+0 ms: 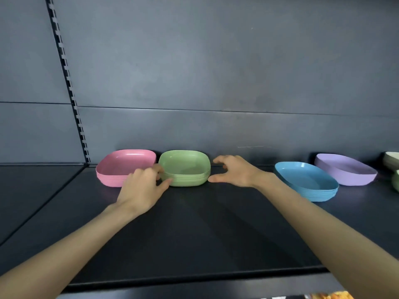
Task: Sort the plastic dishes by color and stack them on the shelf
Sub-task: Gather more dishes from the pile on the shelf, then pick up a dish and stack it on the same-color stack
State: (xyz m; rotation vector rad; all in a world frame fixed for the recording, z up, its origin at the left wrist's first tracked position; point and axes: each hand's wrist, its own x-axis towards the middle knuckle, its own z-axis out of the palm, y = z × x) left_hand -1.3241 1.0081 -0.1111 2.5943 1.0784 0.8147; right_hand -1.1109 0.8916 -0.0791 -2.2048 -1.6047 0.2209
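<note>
Left hand [140, 186] is on the near-left corner of the green dish stack [185, 169]: thumb on the front wall, fingers curled into the gap between it and the pink dish stack [121, 167], so I read it as pinching that corner. Right hand [235, 171] is spread open on the far side of the green stack, thumb tip at the lower right wall. I can't tell whether it is touching or a hair off. The other fingers arch free and hold nothing.

The green stack sits between my two hands on the dark shelf [194, 229], near the back panel and just beside the pink one. Well out past my right hand are the blue dish stack [306, 182], then the purple dish stack [345, 171]. Pale dishes [391, 160] are cut off at the frame edge.

Handling, my guess:
- The dishes are thin, stiff plastic, several nested, so the stack should be light.
- The glossy walls are likely slick, and layers could slide if squeezed unevenly.
- I would clamp both side walls low, under the bottom rim, with palms opposed.
- Sliding beats lifting here.
- The risk is nudging the pink stack with my left knuckles.
</note>
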